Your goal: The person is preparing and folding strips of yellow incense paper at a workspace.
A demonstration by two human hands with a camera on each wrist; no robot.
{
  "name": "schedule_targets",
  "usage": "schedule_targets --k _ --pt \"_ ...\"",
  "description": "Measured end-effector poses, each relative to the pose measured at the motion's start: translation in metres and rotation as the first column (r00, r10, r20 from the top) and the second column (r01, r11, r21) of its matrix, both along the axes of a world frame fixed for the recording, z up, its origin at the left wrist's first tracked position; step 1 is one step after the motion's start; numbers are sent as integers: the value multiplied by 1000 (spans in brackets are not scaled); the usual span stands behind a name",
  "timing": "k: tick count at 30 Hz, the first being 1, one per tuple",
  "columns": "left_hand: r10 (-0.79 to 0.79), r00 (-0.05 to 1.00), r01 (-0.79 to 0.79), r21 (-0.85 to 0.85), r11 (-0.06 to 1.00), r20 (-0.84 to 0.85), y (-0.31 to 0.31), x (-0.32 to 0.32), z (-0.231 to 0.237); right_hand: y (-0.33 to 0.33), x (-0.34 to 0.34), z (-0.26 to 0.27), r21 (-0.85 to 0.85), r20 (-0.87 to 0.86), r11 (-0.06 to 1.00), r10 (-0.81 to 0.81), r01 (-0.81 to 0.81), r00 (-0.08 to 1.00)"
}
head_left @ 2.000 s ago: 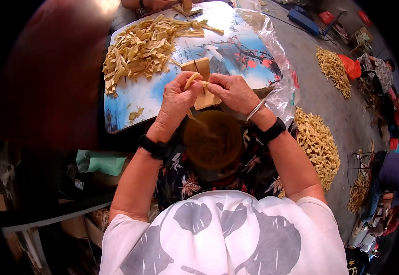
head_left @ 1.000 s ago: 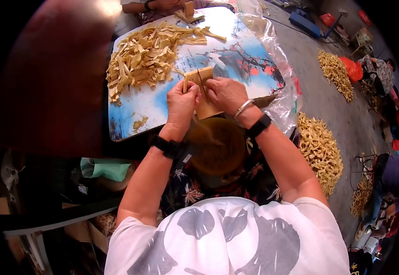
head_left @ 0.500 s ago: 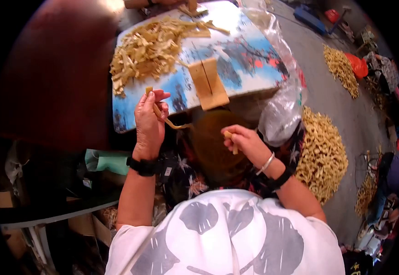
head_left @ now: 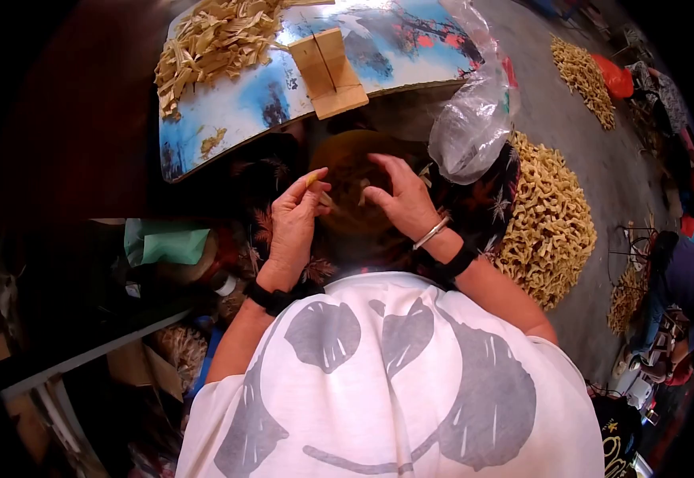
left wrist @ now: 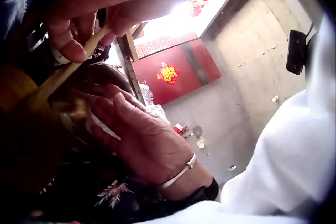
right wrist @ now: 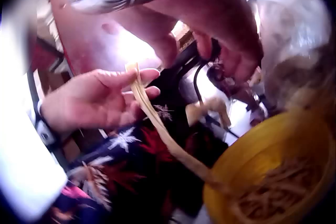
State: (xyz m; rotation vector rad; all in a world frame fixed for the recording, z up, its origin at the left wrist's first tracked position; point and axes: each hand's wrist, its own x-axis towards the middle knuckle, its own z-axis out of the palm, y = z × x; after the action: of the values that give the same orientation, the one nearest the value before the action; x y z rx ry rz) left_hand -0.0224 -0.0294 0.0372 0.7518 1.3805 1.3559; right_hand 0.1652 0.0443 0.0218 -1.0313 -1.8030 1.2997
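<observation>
Left hand [head_left: 293,221] pinches strip [right wrist: 167,141] by its end, right hand [head_left: 409,201] loose, fingers parted near piece [right wrist: 210,108]; low, centred drops should suit bowl [right wrist: 257,153] below.

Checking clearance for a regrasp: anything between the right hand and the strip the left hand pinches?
Nothing visible between the right hand and the strip at its pinched end. In the right wrist view, a small pale piece shows below that hand, seemingly off that path.

A long yellow strip maybe hangs [right wrist: 169,141] over a round yellow bowl [right wrist: 252,153]; the L-shaped tan wooden stand [head_left: 319,72] is farther.
</observation>
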Motion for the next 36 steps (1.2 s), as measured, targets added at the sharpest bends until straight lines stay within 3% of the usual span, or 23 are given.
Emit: schedule_targets --k 1,2,5,7,8,11,15,16,19,20,23,24,25,27,28,29,31,34,36 --pt "-6 999 6 11 1000 50 2 1 1 -1 -4 6 210 147 978 -19 -12 989" --pt "-14 995 13 19 1000 102 3 3 2 -7 -11 12 101 114 993 53 -65 992" --pt "-60 986 53 50 997 155 3 12 14 -19 -30 18 345 96 937 27 -59 995" --pt "-26 982 10 84 996 188 2 19 25 -15 -29 17 314 131 949 -40 -3 991" --pt "37 951 -57 55 997 308 2 24 33 -11 -27 16 312 102 950 -58 23 993" --pt "-71 959 119 -164 979 274 -6 -7 9 -12 -25 22 256 -16 964 -74 76 997" --pt "-111 796 395 -372 840 595 -3 -2 0 -22 -16 33 204 -40 978 39 -30 998" --pt "-44 797 314 -352 882 602 -2 11 11 -28 -14 36 196 -45 979 69 -59 997" --pt "-126 883 273 -276 921 452 6 26 8 -44 -1 40 161 51 984 73 -80 996" --pt "-113 867 273 -273 922 485 6 24 3 -45 -1 40 166 49 983 72 -79 996" --pt "-220 975 219 -339 915 35 12 23 1 -41 6 39 -55 19 998 -39 40 999" --pt "-304 898 223 -266 938 -319 13 20 -12 -34 7 18 190 12 980 -63 60 998" --pt "-293 757 263 -138 955 -584 12 20 -12 -32 6 15 186 5 979 -90 87 996" --pt "-92 331 428 63 902 -939 8 21 -9 -32 2 12 175 -9 974 -145 144 989" --pt "-175 180 428 -83 900 -968 6 27 9 -30 0 19 -32 -67 989 -143 141 987" --pt "-130 154 435 -51 899 -979 5 29 16 -26 0 13 -227 -66 962 -171 152 983" --pt "-37 102 454 13 891 -994 4 31 23 -15 -3 0 -584 -49 797 -225 154 973" --pt "71 97 430 106 897 -993 5 33 21 -13 -8 -2 -696 -66 716 -153 65 986" --pt "88 102 441 124 889 -991 6 33 16 -13 -10 -9 -492 5 864 -116 103 993"
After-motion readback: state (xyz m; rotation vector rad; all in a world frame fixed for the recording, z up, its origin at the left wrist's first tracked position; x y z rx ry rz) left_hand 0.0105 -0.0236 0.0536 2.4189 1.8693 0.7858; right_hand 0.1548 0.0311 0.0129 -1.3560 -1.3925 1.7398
